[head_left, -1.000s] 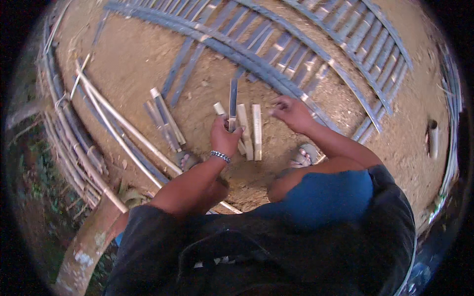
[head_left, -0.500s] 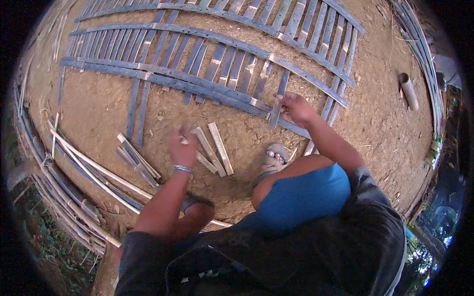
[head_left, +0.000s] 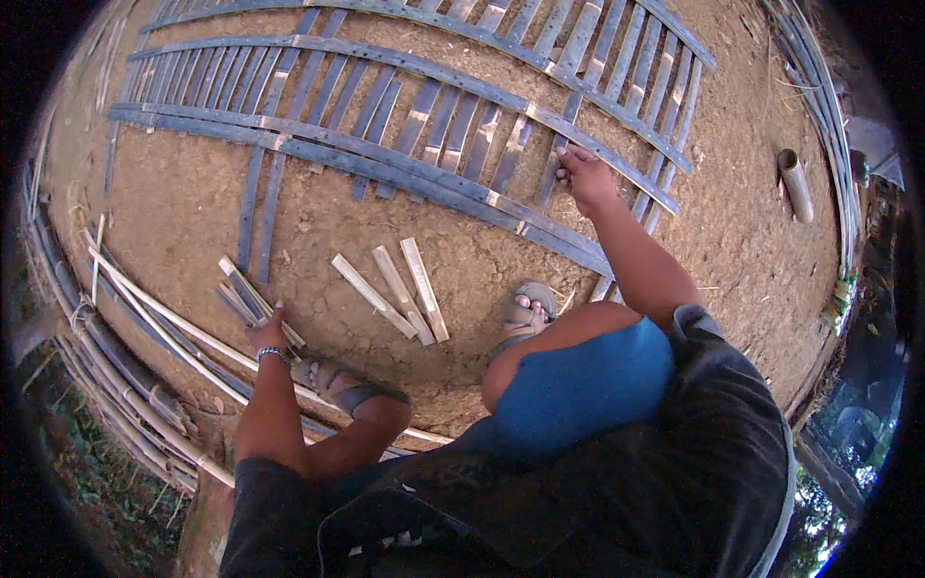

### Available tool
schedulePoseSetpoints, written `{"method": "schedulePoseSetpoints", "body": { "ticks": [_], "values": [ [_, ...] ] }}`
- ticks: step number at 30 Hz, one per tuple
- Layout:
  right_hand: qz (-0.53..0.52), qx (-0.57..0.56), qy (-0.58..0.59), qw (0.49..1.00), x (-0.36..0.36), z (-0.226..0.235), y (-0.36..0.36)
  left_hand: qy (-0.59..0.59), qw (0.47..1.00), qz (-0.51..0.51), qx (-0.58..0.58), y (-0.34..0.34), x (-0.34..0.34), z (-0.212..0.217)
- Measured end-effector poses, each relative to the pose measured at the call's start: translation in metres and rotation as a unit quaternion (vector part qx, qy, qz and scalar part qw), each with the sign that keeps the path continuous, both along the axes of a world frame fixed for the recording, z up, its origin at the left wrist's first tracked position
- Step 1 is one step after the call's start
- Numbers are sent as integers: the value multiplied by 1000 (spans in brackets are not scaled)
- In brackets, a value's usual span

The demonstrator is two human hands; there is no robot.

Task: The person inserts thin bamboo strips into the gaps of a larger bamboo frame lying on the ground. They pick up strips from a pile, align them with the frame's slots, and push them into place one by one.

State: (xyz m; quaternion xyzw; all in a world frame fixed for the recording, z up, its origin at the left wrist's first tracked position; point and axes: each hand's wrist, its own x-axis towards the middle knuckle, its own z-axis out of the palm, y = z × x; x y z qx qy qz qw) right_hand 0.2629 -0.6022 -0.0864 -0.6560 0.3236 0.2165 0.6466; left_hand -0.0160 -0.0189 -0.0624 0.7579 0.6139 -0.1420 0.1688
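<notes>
My right hand (head_left: pixel 586 181) is closed on a dark bamboo slat (head_left: pixel 551 175) at the right part of a lattice panel. This slat lies crosswise, its upper part meeting a long dark rail (head_left: pixel 617 159). At the lower left, my left hand (head_left: pixel 269 333) reaches down to a small pile of bamboo strips (head_left: pixel 241 294). One of its fingers is stretched out along the strips, and the others are partly hidden. Between my feet and the panel lie three pale short strips (head_left: pixel 421 289). Several dark slats cross the panel's double lower rail (head_left: pixel 385 166).
A second lattice section (head_left: pixel 578 43) spreads beyond. Long bamboo poles (head_left: pixel 125 376) lie at the left, and more poles (head_left: pixel 829 116) curve along the right edge. A short bamboo tube (head_left: pixel 796 188) rests on the dirt. My sandalled feet stand close to the strips.
My right hand has moved up and away with the slat, which now lies farther up across the panel. My left hand has gone from beside the pale strips down left to the pile.
</notes>
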Motion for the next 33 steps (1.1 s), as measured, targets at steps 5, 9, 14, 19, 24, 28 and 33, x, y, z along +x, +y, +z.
{"method": "schedulePoseSetpoints", "body": {
  "ticks": [5,9,14,19,24,28,33],
  "values": [
    [-9,2,-14,1000,-17,3,13,38,997,10,67,-7,1,-8],
    [5,-22,47,999,-27,11,35,31,992,14,124,-17,3,-10],
    [-14,-28,58,998,-27,8,38,15,983,-16,182,-24,12,-2],
    [-8,-49,67,996,-25,11,38,34,985,-22,166,-5,2,-12],
    [25,-50,53,997,-23,11,43,70,987,-58,129,-16,10,2],
    [230,-116,-63,964,-27,-25,15,13,996,17,86,-12,9,14],
    [46,-75,1,996,-28,7,28,20,993,-28,109,-31,31,38]
  ]
}}
